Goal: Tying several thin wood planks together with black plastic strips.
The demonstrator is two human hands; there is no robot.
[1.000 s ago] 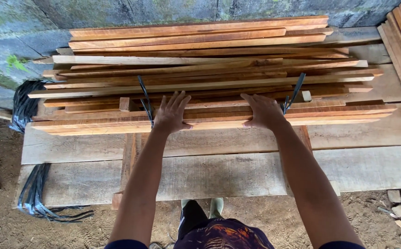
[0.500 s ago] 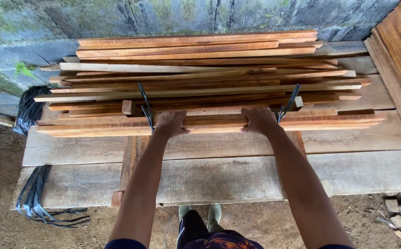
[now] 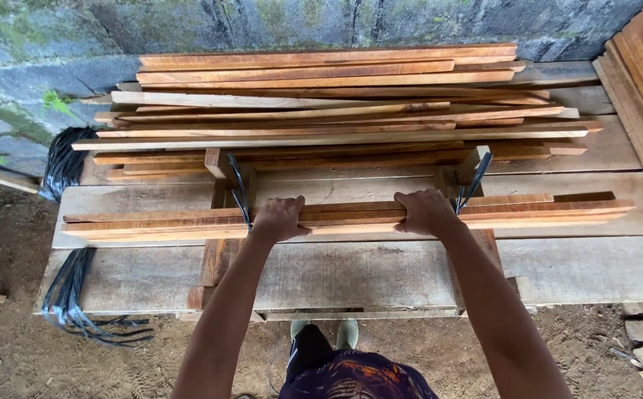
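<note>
Your left hand [image 3: 281,219] and right hand [image 3: 426,211] each clamped over small bundle of wood strips [image 3: 351,216], spaced apart for balance. Bundle lay crosswise on plank worktop [image 3: 380,270], between two upright posts [image 3: 221,166] bearing black straps [image 3: 241,193]. Larger strip stack [image 3: 336,103] at 12 o'clock; strap coil [image 3: 63,159] at 9.

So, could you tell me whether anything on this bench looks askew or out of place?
Mostly the back stack of slats: its ends are ragged, jutting out unevenly on both sides. The small bundle under the left hand and right hand lies fairly square.
</note>
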